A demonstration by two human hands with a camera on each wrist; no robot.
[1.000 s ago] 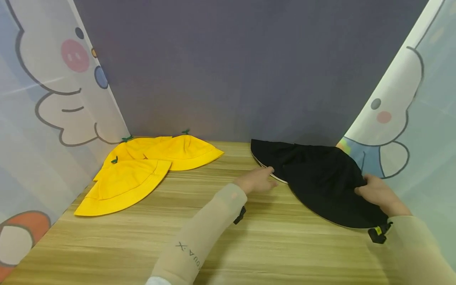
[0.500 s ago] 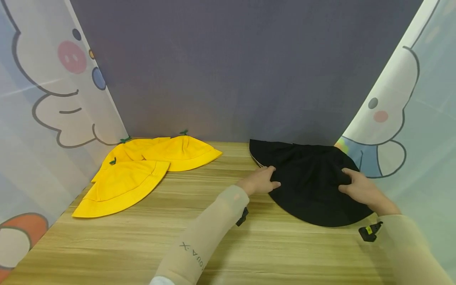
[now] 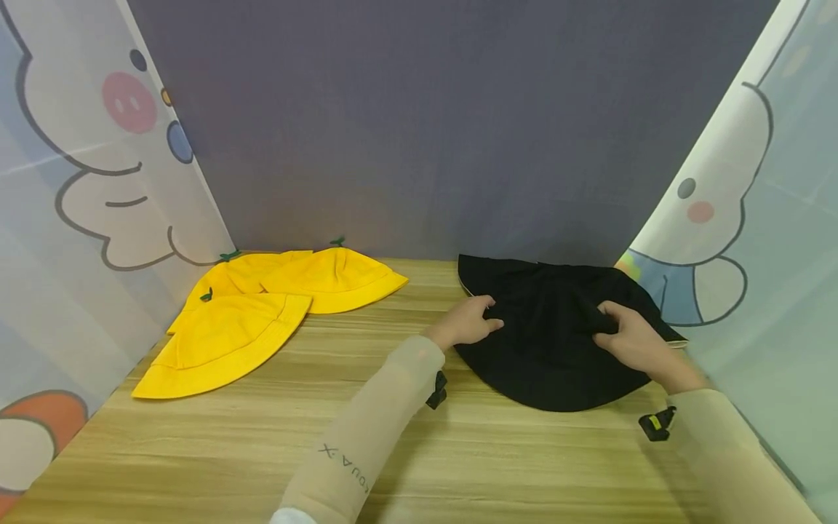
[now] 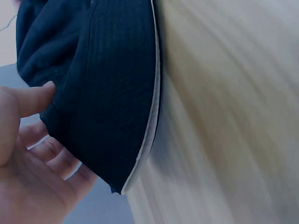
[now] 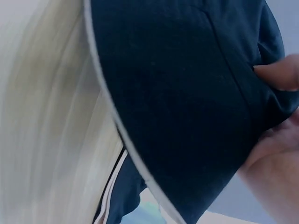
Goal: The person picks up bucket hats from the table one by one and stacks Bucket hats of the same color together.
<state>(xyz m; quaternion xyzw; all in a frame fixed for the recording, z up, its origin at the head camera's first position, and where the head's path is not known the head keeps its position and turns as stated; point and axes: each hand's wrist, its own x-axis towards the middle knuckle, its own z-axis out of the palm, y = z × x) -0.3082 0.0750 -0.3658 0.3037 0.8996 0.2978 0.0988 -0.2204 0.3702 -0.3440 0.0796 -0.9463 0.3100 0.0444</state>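
Note:
A black bucket hat [image 3: 550,375], folded flat with its brim toward me, is between my two hands. My left hand [image 3: 463,320] holds its left edge; in the left wrist view the thumb lies on the near face and the fingers [image 4: 63,161] reach behind the cloth. At the other edge, my right hand [image 3: 638,340] pinches the crown, and the cloth bunches under the thumb in the right wrist view. Another black hat [image 3: 504,273] lies right behind it, mostly covered, with its pale-edged brim showing at both sides.
Several yellow hats [image 3: 229,338] with green sprout tips lie overlapping at the back left of the wooden table [image 3: 524,466]. A grey panel [image 3: 419,131] rises behind. Cartoon-printed curtains [image 3: 779,240] flank both sides.
The front black hat and my right hand have shifted left, uncovering the rear hat's right brim end. My left hand, first beside the rear hat's edge, now holds the front hat. The yellow hats stay put.

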